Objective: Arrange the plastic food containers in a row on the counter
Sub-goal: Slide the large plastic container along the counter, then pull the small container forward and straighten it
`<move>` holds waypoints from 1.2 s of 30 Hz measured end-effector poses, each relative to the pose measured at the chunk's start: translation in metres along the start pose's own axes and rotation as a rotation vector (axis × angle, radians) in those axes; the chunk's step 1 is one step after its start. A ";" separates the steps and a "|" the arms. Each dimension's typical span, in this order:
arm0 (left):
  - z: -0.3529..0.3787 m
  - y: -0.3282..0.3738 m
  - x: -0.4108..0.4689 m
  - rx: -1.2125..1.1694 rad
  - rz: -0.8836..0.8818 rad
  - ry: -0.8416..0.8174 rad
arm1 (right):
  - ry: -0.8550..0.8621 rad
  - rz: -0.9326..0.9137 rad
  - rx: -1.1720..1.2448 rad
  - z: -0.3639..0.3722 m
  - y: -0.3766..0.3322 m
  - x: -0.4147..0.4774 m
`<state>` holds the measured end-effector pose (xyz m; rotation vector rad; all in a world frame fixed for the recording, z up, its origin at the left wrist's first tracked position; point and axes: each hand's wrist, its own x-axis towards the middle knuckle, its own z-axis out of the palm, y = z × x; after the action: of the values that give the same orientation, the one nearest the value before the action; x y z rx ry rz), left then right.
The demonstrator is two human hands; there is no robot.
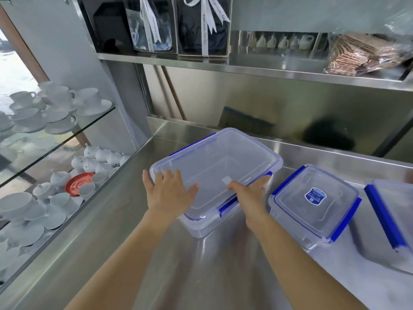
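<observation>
A large clear plastic container with blue clips and a closed lid lies on the steel counter, slightly askew. My left hand rests flat on its near left corner, fingers spread. My right hand grips its right side near a blue clip, thumb on the lid. To the right sits a smaller square container with a blue label on its lid. A third container is cut off by the right edge.
A glass cabinet on the left holds white cups and saucers, small white pots and a red saucer. A steel shelf above carries ribboned gift boxes and a wrapped brown stack. The steel backsplash rises behind the counter.
</observation>
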<state>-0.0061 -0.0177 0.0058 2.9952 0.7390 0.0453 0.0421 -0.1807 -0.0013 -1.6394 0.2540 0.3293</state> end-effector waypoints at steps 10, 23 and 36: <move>0.007 -0.053 0.048 -0.724 -0.195 -0.230 | -0.074 0.016 0.066 -0.004 -0.007 0.036; 0.018 -0.034 0.033 -0.590 -0.287 -0.110 | -0.146 -0.058 -0.158 -0.013 -0.027 0.047; -0.047 0.159 -0.044 -1.011 0.403 0.023 | 0.659 -0.247 -0.441 -0.127 -0.004 0.010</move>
<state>0.0265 -0.1769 0.0620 2.0994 0.0293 0.3498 0.0606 -0.3061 0.0089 -2.1573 0.4907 -0.3848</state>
